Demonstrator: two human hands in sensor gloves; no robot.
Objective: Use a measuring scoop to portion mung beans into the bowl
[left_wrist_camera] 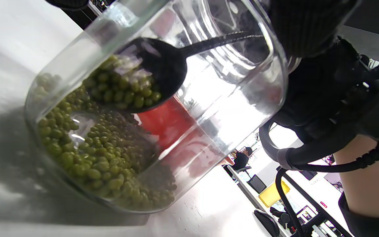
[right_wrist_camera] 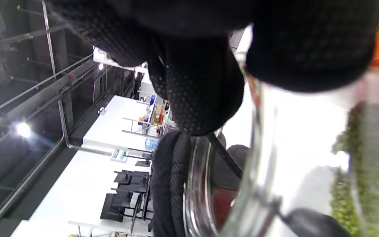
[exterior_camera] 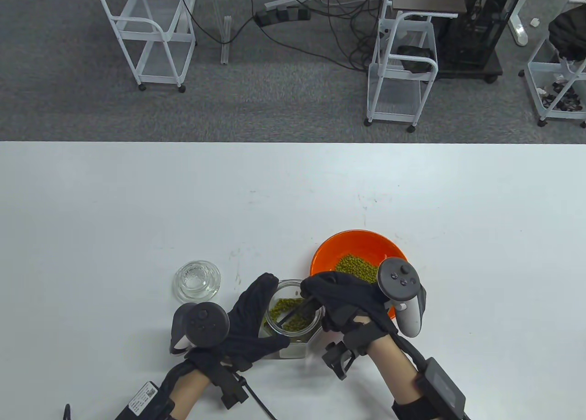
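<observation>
A glass jar (exterior_camera: 293,319) of mung beans (left_wrist_camera: 97,154) is being held steady near the front edge of the white table (exterior_camera: 137,200) by the left hand (exterior_camera: 249,321), whose fingers are being curled round the jar's side. A black measuring scoop (left_wrist_camera: 150,79) is being pinched by its thin handle in the right hand (exterior_camera: 348,303), with the fingers closed on it. The scoop's cup is being kept inside the jar, and a small heap of beans is being carried in it.

To do this step well, the scoop is best lifted straight up through the jar's mouth and kept level, so that no beans are being tipped out. The jar is best kept still the whole time. Then the scoop is to be moved over the orange bowl (exterior_camera: 329,255), which is sitting just beside the jar, and turned slowly.

The beans are small, round and green, and they are likely to roll away if dropped. Some beans are already lying in the bowl. The jar is less than half full. A round glass lid (exterior_camera: 197,280) is lying near the jar on its other side.
</observation>
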